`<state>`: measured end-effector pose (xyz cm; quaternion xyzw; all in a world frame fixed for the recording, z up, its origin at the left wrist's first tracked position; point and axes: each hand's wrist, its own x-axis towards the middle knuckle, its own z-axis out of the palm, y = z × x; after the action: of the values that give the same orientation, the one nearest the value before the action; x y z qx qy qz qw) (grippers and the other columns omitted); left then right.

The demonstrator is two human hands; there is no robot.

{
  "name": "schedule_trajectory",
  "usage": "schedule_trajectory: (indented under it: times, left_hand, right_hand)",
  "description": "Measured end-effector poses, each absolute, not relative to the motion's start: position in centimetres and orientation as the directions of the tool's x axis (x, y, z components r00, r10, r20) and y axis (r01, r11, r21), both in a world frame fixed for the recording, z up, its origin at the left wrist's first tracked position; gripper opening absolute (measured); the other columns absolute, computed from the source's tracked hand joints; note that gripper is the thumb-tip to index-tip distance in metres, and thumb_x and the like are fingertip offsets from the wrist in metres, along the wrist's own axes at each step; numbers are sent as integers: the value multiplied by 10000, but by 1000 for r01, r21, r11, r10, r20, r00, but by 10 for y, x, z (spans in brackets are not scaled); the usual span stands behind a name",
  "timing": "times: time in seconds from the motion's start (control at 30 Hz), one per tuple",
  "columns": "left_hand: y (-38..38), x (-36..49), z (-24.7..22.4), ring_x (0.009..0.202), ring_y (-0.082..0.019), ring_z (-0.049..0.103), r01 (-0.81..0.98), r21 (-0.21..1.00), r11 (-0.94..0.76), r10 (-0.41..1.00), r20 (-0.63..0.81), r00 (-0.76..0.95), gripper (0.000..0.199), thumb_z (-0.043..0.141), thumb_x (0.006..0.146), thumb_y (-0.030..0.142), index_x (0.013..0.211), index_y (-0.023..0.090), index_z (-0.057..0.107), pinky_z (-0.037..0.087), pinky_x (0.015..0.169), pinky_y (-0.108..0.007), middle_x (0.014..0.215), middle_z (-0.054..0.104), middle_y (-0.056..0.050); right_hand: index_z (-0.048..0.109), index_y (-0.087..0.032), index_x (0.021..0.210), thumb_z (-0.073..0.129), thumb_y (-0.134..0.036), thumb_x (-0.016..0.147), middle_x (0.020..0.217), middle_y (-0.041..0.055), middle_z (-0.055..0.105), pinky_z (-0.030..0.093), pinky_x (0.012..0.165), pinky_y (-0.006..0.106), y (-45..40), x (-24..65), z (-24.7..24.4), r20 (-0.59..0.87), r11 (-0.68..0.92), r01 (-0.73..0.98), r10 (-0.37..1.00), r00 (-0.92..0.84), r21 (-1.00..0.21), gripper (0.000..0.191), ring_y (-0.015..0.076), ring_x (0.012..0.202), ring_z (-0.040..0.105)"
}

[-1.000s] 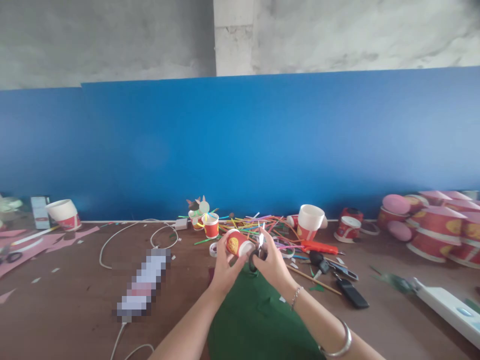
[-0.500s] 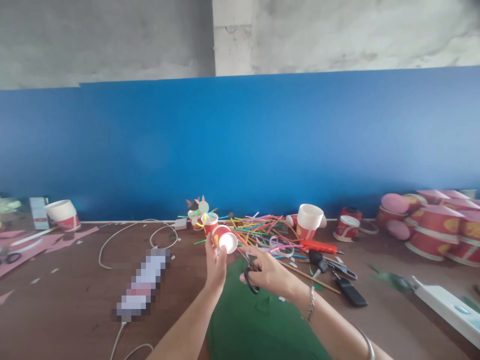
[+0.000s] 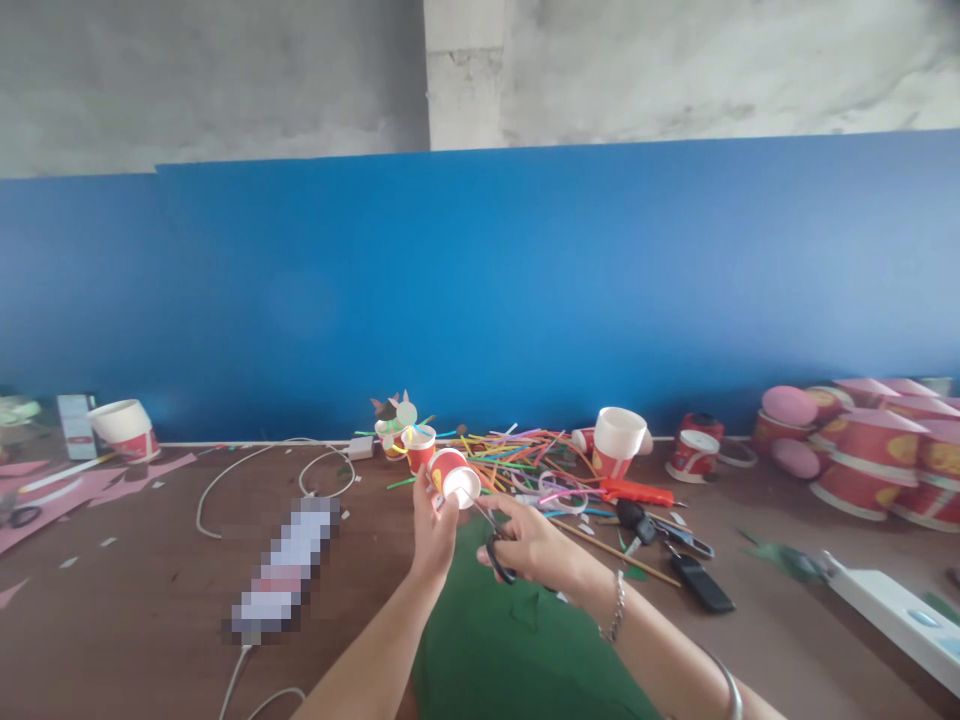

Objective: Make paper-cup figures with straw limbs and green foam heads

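My left hand (image 3: 435, 530) is closed around a red-and-white paper cup (image 3: 450, 472), tipped so that a round white end faces me. In my right hand (image 3: 529, 540) is a pair of scissors (image 3: 501, 558) with black handles, my fingers in its loops. The blades reach to the white end of the cup; whether they pierce it I cannot tell. Under both hands lies a green sheet (image 3: 517, 640). Just behind the held cup stands another red paper cup (image 3: 420, 452), beside a small figure with paper ears (image 3: 406, 412).
Colourful thin strips (image 3: 517, 455) are heaped behind my hands. To the right are a white-topped cup (image 3: 619, 440), an orange-red tool (image 3: 637, 492), keys with a black fob (image 3: 703, 582) and stacked red cups (image 3: 866, 465). A blurred-out phone (image 3: 289, 565) on a cable lies left.
The scissors have moved slightly left, so their tips now meet the cup's white end. The cup has turned a little in my left hand.
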<state>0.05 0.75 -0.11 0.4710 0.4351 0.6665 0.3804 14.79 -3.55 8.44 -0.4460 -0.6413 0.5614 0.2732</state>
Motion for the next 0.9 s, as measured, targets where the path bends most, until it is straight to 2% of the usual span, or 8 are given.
schedule_trajectory:
  times: [0.2, 0.33, 0.5, 0.6, 0.7, 0.8, 0.83, 0.9]
  left_hand:
    - [10, 0, -3, 1184, -275, 513, -118, 932, -342, 915, 301, -270, 771, 563, 760, 490, 1377, 163, 238, 462, 923, -377, 1339, 454, -181]
    - [12, 0, -6, 1166, -280, 526, -126, 931, -341, 915, 299, -271, 768, 586, 745, 473, 1363, 154, 261, 468, 910, -390, 1314, 475, -188]
    - [15, 0, -9, 1145, -291, 540, -133, 928, -348, 910, 300, -286, 755, 606, 727, 458, 1348, 163, 294, 476, 896, -420, 1275, 509, -183]
    - [15, 0, -9, 1132, -300, 549, -153, 932, -328, 917, 275, -287, 763, 620, 719, 420, 1353, 161, 282, 480, 891, -440, 1251, 527, -186]
    - [14, 1, -7, 1136, -298, 548, -166, 941, -296, 927, 241, -286, 769, 621, 720, 380, 1362, 165, 259, 490, 882, -427, 1262, 512, -189]
    - [14, 1, -6, 1155, -290, 535, -169, 943, -287, 930, 232, -285, 773, 626, 711, 340, 1363, 161, 250, 483, 900, -411, 1289, 480, -193]
    - [15, 2, -6, 1159, -287, 532, -168, 943, -288, 930, 234, -283, 775, 628, 708, 329, 1362, 159, 249, 477, 911, -407, 1296, 471, -194]
    - [15, 2, -6, 1163, -278, 529, -156, 943, -295, 929, 245, -279, 774, 631, 704, 312, 1362, 160, 253, 461, 938, -401, 1306, 460, -189]
  right_hand:
    - [434, -153, 1236, 629, -234, 660, 591, -49, 587, 272, 408, 174, -36, 148, 87, -180, -77, 243, 879, -441, -967, 614, 83, 474, 492]
    - [435, -129, 1227, 612, -283, 675, 527, -49, 577, 223, 382, 176, -35, 150, 88, -183, -139, 128, 862, -473, -982, 601, 69, 407, 401]
    - [527, -154, 1074, 522, -342, 709, 488, -79, 470, 124, 372, 190, -29, 156, 88, -251, -395, -144, 783, -569, -907, 410, 46, 351, 256]
    - [560, -157, 951, 485, -378, 726, 496, -84, 413, 110, 370, 196, -25, 158, 87, -289, -508, -203, 726, -624, -837, 325, 42, 349, 216]
    - [527, -170, 1022, 473, -385, 725, 475, -84, 437, 123, 367, 196, -25, 154, 85, -276, -405, -121, 784, -556, -906, 370, 54, 344, 227]
    - [475, -180, 1140, 531, -332, 685, 470, -78, 488, 198, 390, 195, -31, 148, 81, -201, -129, 192, 882, -427, -973, 483, 78, 367, 334]
    - [474, -187, 1158, 557, -295, 656, 484, -75, 499, 235, 414, 200, -34, 147, 80, -149, -14, 331, 909, -388, -944, 519, 90, 398, 387]
    - [496, -212, 1163, 587, -229, 595, 546, -59, 532, 295, 491, 220, -38, 145, 77, -4, 201, 577, 942, -334, -792, 576, 121, 501, 481]
